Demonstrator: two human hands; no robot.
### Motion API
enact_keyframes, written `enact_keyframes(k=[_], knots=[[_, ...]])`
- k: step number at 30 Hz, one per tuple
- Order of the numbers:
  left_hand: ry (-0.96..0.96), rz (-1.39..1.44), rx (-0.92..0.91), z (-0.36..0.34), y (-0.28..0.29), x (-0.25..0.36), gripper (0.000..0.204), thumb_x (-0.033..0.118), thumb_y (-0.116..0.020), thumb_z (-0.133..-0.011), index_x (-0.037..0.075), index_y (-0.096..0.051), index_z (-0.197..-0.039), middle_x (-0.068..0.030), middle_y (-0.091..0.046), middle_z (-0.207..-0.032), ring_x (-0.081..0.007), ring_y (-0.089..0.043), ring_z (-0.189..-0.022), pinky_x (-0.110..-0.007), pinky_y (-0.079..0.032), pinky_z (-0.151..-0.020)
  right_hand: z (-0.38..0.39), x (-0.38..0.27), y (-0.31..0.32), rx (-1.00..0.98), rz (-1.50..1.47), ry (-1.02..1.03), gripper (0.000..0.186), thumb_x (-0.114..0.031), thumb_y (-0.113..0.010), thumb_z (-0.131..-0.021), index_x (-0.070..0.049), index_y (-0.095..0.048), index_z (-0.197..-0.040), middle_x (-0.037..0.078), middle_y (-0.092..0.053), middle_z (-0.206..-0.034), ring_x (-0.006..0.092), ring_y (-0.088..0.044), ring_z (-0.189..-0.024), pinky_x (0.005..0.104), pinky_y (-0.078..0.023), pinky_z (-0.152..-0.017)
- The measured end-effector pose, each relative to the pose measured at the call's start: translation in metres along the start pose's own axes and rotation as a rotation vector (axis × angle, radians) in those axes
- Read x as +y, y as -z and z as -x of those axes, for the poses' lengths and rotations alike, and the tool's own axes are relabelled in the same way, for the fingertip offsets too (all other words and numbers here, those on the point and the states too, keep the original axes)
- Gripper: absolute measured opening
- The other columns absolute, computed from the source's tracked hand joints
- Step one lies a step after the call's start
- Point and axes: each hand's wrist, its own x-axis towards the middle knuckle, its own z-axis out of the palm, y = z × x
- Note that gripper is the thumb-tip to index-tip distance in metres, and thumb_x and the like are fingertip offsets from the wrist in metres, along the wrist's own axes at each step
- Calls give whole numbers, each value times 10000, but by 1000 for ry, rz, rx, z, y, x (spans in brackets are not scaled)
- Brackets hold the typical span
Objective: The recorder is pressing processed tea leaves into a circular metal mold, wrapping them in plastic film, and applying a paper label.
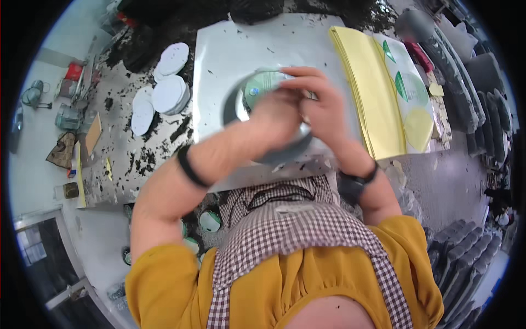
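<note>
A round dark grey thing (pixel 232 104) with a thick ring-like rim lies on the pale sheet in front of me. On it is a green round label (pixel 264 82), and a strip of white shows at its left side. My left hand (pixel 278 112) is over the label, its fingers smeared by motion. Close against it, my right hand (pixel 323 101) reaches in from the right, its upper fingers stretched leftward and apart over the label's edge. What lies beneath the two hands is hidden.
White round discs (pixel 169 93) lie in piles at the left. Yellow sheets (pixel 368 93) are stacked at the right, beside a sheet printed with green circles (pixel 411 88). The pale sheet (pixel 219 49) covers the middle of the worktable, with dark scraps (pixel 129 156) scattered about. Grey stacked pieces (pixel 460 247) stand lower right.
</note>
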Motion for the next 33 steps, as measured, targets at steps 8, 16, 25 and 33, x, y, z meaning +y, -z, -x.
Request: enact_keyframes(k=[8, 16, 25, 33], knots=[[-115, 46, 445, -34, 55, -12, 304, 353, -692, -924, 113, -739, -1104, -130, -737, -1024, -316, -708, -1001, -468, -551, -881, 35, 40, 231, 427, -8, -486, 684, 142, -421, -650, 80, -696, -1273, 178, -635, -1449, 281, -626, -1299, 344, -491, -1111], [402, 226, -850, 150, 23, -45, 286, 301, -790, -871, 129, -752, -1096, -105, -740, -1161, -301, -679, -1135, -423, -552, -913, 48, 128, 236, 305, -77, -573, 703, 148, -391, -618, 57, -733, -1226, 147, -681, -1400, 256, -615, -1337, 284, -459, -1094], [245, 419, 8, 145, -71, -130, 159, 235, -822, -796, 96, -745, -811, -49, -737, -858, -268, -686, -869, -413, -551, -802, 47, 69, 110, -363, 956, 201, 341, -55, -722, -845, -60, -705, -1186, 128, -731, -1117, 344, -684, -1094, 476, -447, -1131], [289, 511, 126, 66, -1, -199, 136, 165, -705, -951, 39, -746, -920, -52, -660, -788, -128, -602, -756, -330, -493, -698, 5, -36, 12, -476, -63, 172, 193, -112, -830, -830, -73, -679, -943, 100, -663, -871, 304, -625, -837, 428, -477, -861]])
